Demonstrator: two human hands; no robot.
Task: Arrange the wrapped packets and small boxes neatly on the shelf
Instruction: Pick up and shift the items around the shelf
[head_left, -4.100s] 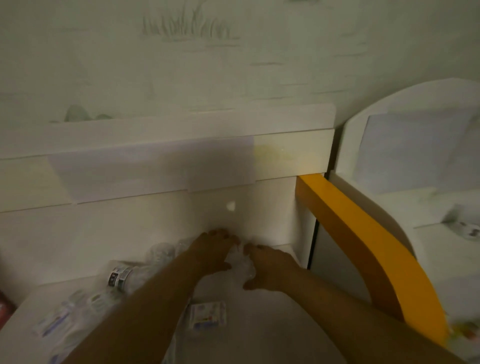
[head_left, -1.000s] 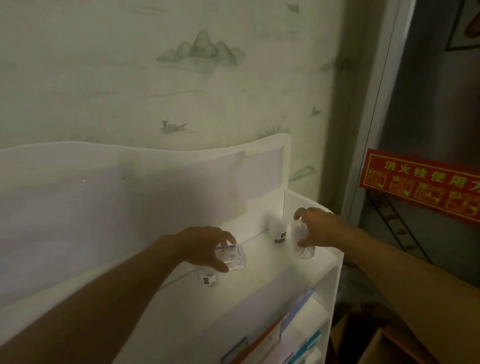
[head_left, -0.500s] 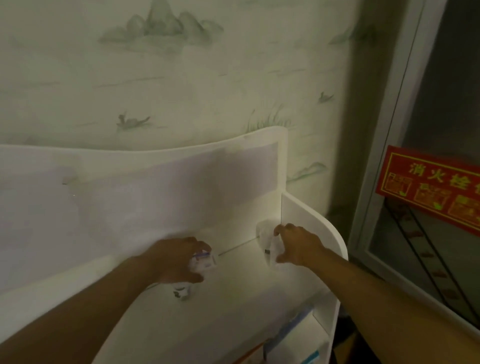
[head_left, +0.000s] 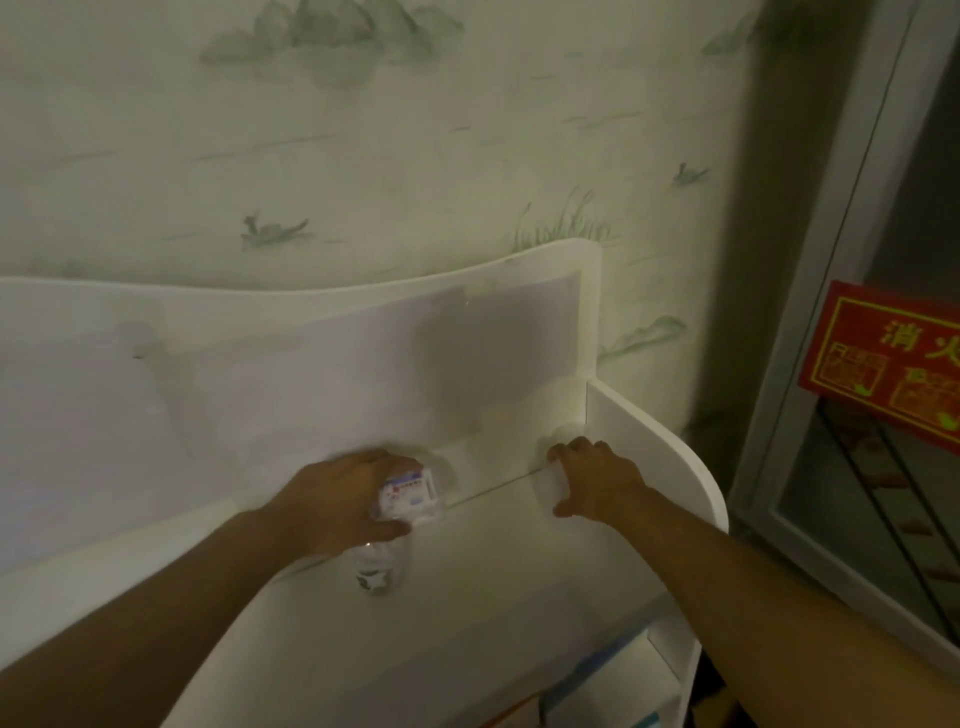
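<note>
**Both hands on packets at the back of the top shelf**

From my remote seat I see a small box wrapped in clear plastic (head_left: 409, 492), its label white with red and blue print, sitting in the left hand (head_left: 340, 501). Fingers curl over its top and the thumb closes under it, so that hand is gripping it. The box is at the back of the white shelf (head_left: 498, 566), close to the rear panel (head_left: 311, 384). Just below the left thumb lies a second wrapped packet (head_left: 375, 569), clear with a dark printed patch, resting on the shelf surface and apparently loose.

Further right, the right hand (head_left: 597, 480) is curled around a pale, translucent wrapped packet (head_left: 546, 480) in the back right corner, near the curved side panel (head_left: 660, 447). Most of that packet is hidden by the fingers and blurred, so I can't tell its label or exact shape, but the fingers and thumb are wrapped round it.

Below the shelf edge, a lower compartment shows blue-edged items (head_left: 587, 675), too dim to identify. Behind the unit is wallpaper (head_left: 363, 156) with faint green hills, birds and grass. A red sign with yellow characters (head_left: 883, 358) hangs on a glass door at the right.
</note>
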